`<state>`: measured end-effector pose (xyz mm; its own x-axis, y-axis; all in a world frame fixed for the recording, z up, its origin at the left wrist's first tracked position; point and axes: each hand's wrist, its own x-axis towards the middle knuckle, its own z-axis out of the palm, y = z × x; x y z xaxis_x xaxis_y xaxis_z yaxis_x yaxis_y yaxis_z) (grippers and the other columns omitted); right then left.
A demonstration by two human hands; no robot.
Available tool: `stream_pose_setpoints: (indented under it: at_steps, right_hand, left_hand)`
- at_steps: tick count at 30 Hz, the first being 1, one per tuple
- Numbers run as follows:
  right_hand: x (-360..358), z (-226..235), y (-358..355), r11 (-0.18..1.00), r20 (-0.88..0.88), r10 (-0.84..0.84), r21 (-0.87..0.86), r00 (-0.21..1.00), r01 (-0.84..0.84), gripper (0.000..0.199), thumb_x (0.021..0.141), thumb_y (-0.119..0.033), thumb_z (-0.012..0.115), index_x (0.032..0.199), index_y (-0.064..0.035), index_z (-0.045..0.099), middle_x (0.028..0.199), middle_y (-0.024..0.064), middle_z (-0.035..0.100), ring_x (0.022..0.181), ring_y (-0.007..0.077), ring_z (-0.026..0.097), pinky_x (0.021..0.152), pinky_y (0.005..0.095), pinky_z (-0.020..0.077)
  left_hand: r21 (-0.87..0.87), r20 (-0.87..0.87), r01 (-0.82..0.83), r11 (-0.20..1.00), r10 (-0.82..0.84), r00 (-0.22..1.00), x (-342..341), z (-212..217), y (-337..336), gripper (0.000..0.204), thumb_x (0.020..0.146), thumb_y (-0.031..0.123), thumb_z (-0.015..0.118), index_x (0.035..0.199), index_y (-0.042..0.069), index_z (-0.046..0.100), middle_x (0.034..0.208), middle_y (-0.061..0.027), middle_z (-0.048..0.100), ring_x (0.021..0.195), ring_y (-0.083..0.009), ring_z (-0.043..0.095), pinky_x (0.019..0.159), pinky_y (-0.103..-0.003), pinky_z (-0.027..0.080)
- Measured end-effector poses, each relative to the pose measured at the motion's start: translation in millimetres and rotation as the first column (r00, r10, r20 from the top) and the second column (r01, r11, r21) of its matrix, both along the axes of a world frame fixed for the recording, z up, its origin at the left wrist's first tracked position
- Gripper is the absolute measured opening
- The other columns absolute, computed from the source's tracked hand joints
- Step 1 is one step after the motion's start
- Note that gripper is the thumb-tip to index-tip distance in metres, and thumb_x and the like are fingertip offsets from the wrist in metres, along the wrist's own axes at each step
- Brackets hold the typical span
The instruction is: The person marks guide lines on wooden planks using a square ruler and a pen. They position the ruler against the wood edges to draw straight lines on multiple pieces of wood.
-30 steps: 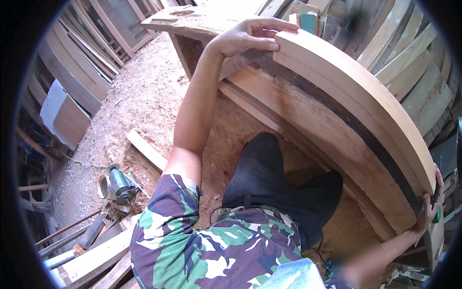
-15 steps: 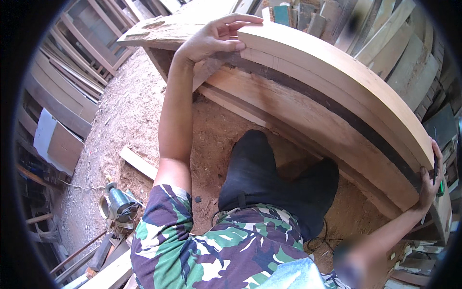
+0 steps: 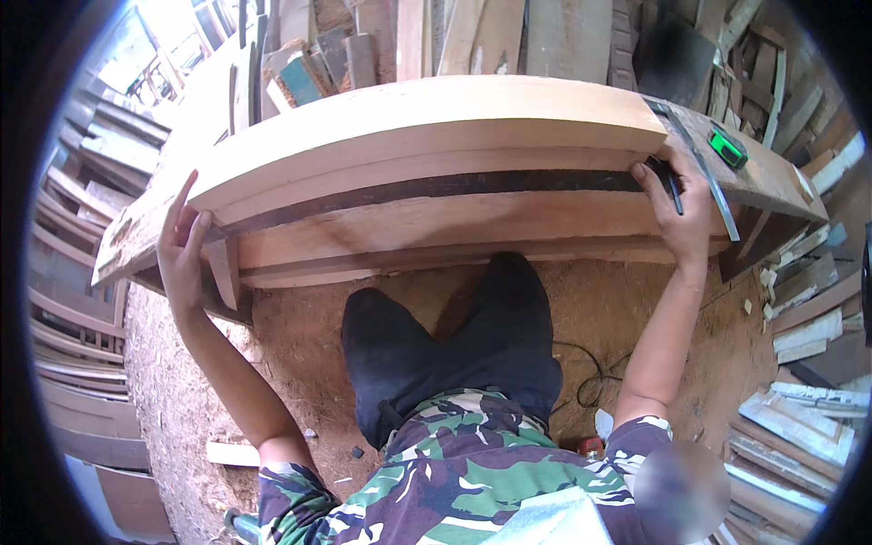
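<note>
A long, pale wooden plank (image 3: 436, 136) lies on a workbench (image 3: 767, 182) in front of me; it looks bowed in this wide view. At its left end, my left hand (image 3: 184, 247) grips the corner, with the thumb on the front face and the index finger stretched along the end. My right hand (image 3: 681, 204) is closed at the right end, thumb against the front face. A thin dark stick, perhaps a pencil (image 3: 676, 195), sticks out between the right fingers. Just right of that hand, a metal ruler or square (image 3: 704, 163) lies across the bench.
A green and black tape measure (image 3: 728, 145) sits on the bench's right part. Upright boards (image 3: 572, 45) stand beyond the bench, and stacked wood (image 3: 91, 336) lines the left. More pieces (image 3: 799, 445) lie at right. A black cord (image 3: 595, 381) curls on the dusty floor (image 3: 300, 363).
My view has turned to the right, so the plank now runs nearly level across it. The metal ruler and tape measure show more fully. Both hands stay at the plank's ends.
</note>
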<state>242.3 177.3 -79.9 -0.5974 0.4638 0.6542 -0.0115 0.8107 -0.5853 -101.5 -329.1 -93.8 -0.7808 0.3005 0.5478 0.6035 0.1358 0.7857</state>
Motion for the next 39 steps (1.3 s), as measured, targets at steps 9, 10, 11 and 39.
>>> stream_pose_setpoints:
  at_steps: [9, 10, 11, 39]
  right_hand:
    - [-9, -24, -3, 0.997, -0.128, -0.074, 0.009, 0.989, 0.076, 0.033, 0.108, -0.028, 0.072, 0.109, 0.0039, 0.076, 0.080, 0.0069, 0.072, 0.075, 0.0092, 0.057, 0.070, 0.0292, 0.0469]
    - [-9, -23, -2, 0.997, -0.139, -0.079, 0.013, 0.987, 0.082, 0.034, 0.108, -0.029, 0.071, 0.108, 0.0039, 0.076, 0.079, 0.0065, 0.071, 0.075, 0.0090, 0.056, 0.069, 0.0290, 0.0461]
    - [-9, -24, -1, 0.996, -0.136, -0.081, 0.013, 0.987, 0.083, 0.033, 0.108, -0.029, 0.071, 0.108, 0.0037, 0.076, 0.079, 0.0062, 0.070, 0.074, 0.0091, 0.055, 0.068, 0.0291, 0.0452]
    - [-13, -27, 7, 0.992, -0.097, -0.123, -0.003, 0.988, 0.123, 0.027, 0.115, -0.016, 0.057, 0.117, 0.0096, 0.066, 0.105, 0.0095, 0.070, 0.100, 0.0159, 0.061, 0.096, 0.0332, 0.0498]
  left_hand:
    - [0.101, 0.039, 0.007, 0.995, -0.011, 0.999, 16, -6, 4, 0.053, 0.105, 0.008, 0.069, 0.157, 0.003, 0.058, 0.121, -0.0059, 0.075, 0.112, -0.0121, 0.064, 0.105, -0.032, 0.048]
    - [0.125, 0.048, 0.026, 0.992, -0.033, 0.998, 16, -5, 5, 0.053, 0.105, 0.008, 0.069, 0.157, 0.002, 0.058, 0.123, -0.0065, 0.075, 0.113, -0.0126, 0.064, 0.106, -0.032, 0.048]
    - [0.130, 0.050, 0.010, 0.991, -0.017, 0.999, 16, -6, 5, 0.053, 0.105, 0.009, 0.069, 0.156, 0.001, 0.058, 0.125, -0.0070, 0.074, 0.114, -0.0129, 0.065, 0.107, -0.032, 0.048]
    - [0.172, 0.002, -0.105, 0.980, 0.106, 0.994, 9, -26, 1, 0.028, 0.101, 0.012, 0.079, 0.124, -0.005, 0.079, 0.100, -0.0058, 0.082, 0.096, -0.0080, 0.070, 0.111, -0.030, 0.049]
